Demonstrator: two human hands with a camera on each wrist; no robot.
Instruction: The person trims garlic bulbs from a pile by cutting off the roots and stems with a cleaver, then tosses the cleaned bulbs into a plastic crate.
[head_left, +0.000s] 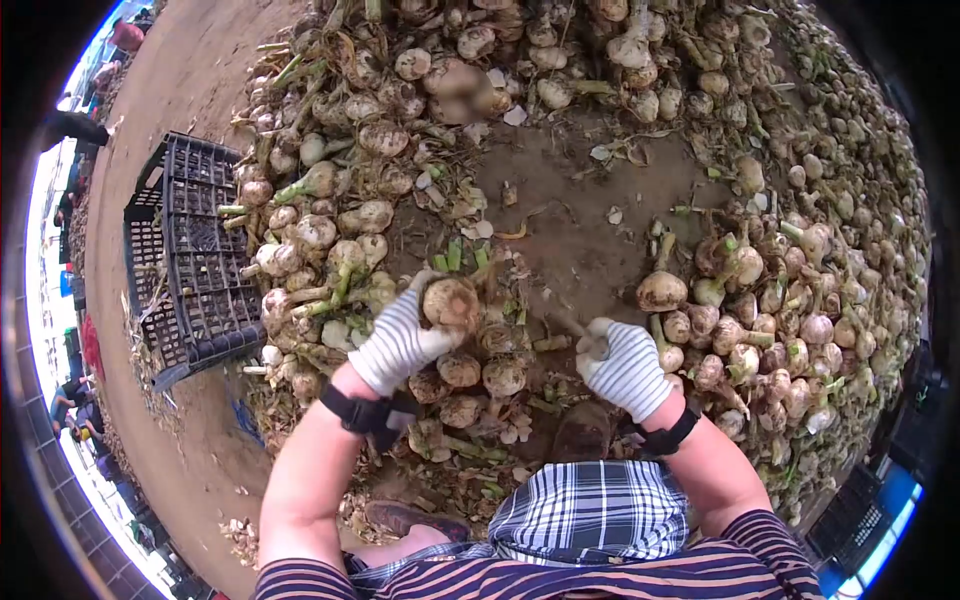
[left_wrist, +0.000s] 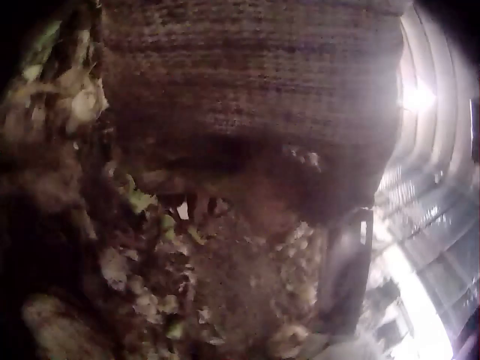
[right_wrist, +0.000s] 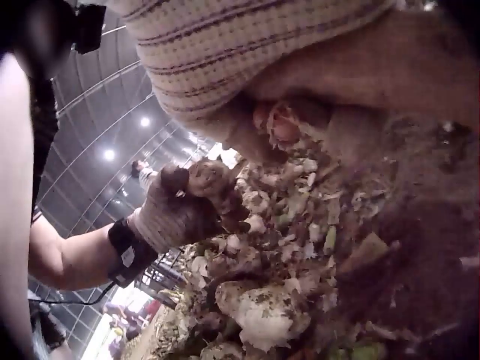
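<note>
A bulb with a round cut-looking face (head_left: 450, 303) is held in the gloved left hand (head_left: 402, 338), fingers round its left side. The right wrist view shows the same bulb (right_wrist: 210, 180) in that left hand (right_wrist: 169, 214). To the right, the gloved right hand (head_left: 625, 368) has its fingers curled round a thin brownish thing (head_left: 568, 322) that points up and left; what it is cannot be told. Striped glove fabric of the right hand (right_wrist: 247, 64) fills the top of the right wrist view. The left wrist view is dark, mostly left glove (left_wrist: 240, 82).
Bulbs with stems (head_left: 316, 232) are heaped at left, and more (head_left: 815, 330) at right. Several bulbs (head_left: 503, 376) lie just below the hands. Bare soil (head_left: 580, 230) shows between the heaps. A black crate (head_left: 205, 250) stands at far left.
</note>
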